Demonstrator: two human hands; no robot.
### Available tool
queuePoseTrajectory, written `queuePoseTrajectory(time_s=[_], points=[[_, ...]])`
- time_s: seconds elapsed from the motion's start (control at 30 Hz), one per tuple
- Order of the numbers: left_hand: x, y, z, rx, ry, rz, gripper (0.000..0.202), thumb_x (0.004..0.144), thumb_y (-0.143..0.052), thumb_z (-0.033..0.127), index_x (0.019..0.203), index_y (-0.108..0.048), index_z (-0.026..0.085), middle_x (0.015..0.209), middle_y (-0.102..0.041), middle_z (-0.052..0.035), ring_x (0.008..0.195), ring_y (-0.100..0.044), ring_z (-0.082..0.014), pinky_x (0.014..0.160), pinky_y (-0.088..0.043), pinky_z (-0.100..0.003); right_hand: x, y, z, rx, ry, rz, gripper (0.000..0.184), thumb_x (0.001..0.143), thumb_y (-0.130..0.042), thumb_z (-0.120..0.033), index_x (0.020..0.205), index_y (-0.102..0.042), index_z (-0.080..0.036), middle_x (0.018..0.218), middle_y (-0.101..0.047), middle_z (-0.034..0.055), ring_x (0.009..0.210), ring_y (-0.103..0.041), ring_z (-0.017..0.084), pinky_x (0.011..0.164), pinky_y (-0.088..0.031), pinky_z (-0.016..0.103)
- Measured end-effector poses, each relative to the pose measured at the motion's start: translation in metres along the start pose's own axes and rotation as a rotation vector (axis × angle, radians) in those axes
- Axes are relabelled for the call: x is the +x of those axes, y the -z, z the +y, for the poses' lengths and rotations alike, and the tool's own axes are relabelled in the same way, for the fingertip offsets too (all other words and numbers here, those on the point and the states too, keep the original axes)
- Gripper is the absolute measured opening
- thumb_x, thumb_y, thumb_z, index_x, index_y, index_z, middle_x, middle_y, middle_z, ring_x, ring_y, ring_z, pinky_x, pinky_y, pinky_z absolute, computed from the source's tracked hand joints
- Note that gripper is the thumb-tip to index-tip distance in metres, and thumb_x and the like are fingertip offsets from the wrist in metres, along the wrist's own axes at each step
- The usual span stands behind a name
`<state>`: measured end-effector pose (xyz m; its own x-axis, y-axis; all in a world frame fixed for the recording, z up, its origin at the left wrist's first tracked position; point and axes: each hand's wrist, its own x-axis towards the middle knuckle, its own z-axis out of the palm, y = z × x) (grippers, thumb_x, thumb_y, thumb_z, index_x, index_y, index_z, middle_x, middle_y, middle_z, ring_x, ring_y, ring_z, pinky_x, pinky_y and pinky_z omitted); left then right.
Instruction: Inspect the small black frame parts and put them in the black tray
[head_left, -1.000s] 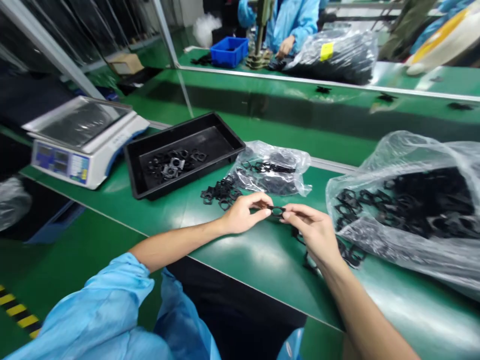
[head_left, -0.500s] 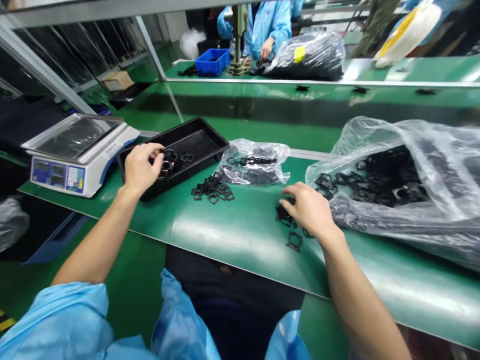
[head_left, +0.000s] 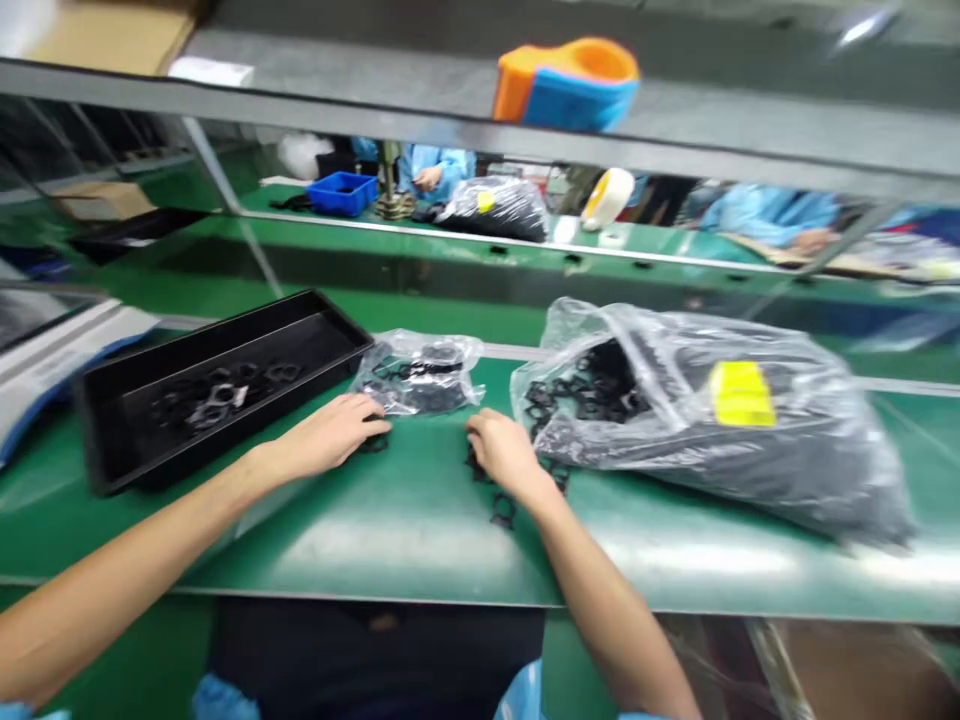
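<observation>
My left hand reaches over the small pile of black plastic frames in front of a small clear bag. Its fingers are closed around some of them and cover most of the pile. Just left of the big clear bag, my right hand has its fingers curled onto another group of black frames, partly hidden beneath it. A loose black frame lies flat just below that hand. More black frames lie in the black tray at left.
A white scale stands at the left edge. Overhead runs a shelf rail with an orange and blue tape roll above it. Across the divider, co-workers in blue sleeves sit near a blue bin and another filled bag.
My left hand has left the black tray and moved right to the small pile. My right hand stays at its pile, fingers now more curled. The view has swung up and right.
</observation>
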<state>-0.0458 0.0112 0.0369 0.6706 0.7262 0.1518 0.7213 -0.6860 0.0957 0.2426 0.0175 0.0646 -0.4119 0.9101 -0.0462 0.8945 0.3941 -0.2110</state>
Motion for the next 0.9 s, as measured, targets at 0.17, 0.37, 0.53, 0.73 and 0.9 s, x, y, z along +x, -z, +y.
queuePoseTrajectory(time_s=[0.17,0.37,0.53,0.73,0.9], points=[[0.006,-0.010,-0.005,0.006,-0.077,-0.017,0.036,0.091,-0.043,0.007,0.105,-0.073,0.023,0.106,-0.071,-0.0087,0.096,-0.064,-0.0222,0.087,-0.050,-0.036,-0.002,-0.005,0.003,0.033,-0.011,0.093,0.022,0.092,-0.068,-0.028,0.112,-0.070,-0.018,0.111,-0.069,0.0117,0.109,-0.065,0.025,0.090,-0.052,0.032],[-0.007,-0.012,-0.009,-0.020,-0.006,0.105,0.035,0.095,-0.043,0.022,0.116,-0.071,0.021,0.108,-0.074,-0.0109,0.095,-0.069,-0.0254,0.085,-0.056,-0.039,0.000,-0.025,0.005,0.361,0.147,0.250,0.029,0.087,-0.058,-0.002,0.110,-0.070,-0.017,0.111,-0.067,0.0096,0.104,-0.065,0.021,0.095,-0.052,0.032],[-0.001,-0.010,-0.004,-0.139,0.135,0.339,0.040,0.098,-0.046,0.040,0.126,-0.064,0.017,0.115,-0.075,-0.0110,0.100,-0.072,-0.0244,0.092,-0.056,-0.035,-0.006,-0.044,-0.009,0.605,0.293,0.266,0.032,0.086,-0.055,0.000,0.107,-0.070,-0.018,0.108,-0.065,0.0072,0.083,-0.065,0.014,0.083,-0.054,0.027],[0.033,-0.016,0.023,-0.403,0.191,0.484,0.029,0.094,-0.054,0.035,0.114,-0.066,0.019,0.107,-0.074,-0.0076,0.093,-0.072,-0.0201,0.087,-0.057,-0.031,-0.013,-0.060,-0.023,0.620,0.283,0.111,0.044,0.081,-0.060,0.003,0.117,-0.069,-0.019,0.102,-0.070,0.0059,0.075,-0.067,0.014,0.077,-0.055,0.027],[0.042,-0.042,0.040,-0.751,0.300,0.472,0.020,0.091,-0.057,0.035,0.094,-0.069,0.019,0.087,-0.072,-0.0043,0.071,-0.068,-0.0153,0.067,-0.057,-0.026,-0.012,-0.060,-0.022,0.568,0.303,0.135,0.021,0.085,-0.065,-0.005,0.099,-0.073,-0.018,0.092,-0.073,0.0052,0.081,-0.068,0.017,0.079,-0.053,0.027]])
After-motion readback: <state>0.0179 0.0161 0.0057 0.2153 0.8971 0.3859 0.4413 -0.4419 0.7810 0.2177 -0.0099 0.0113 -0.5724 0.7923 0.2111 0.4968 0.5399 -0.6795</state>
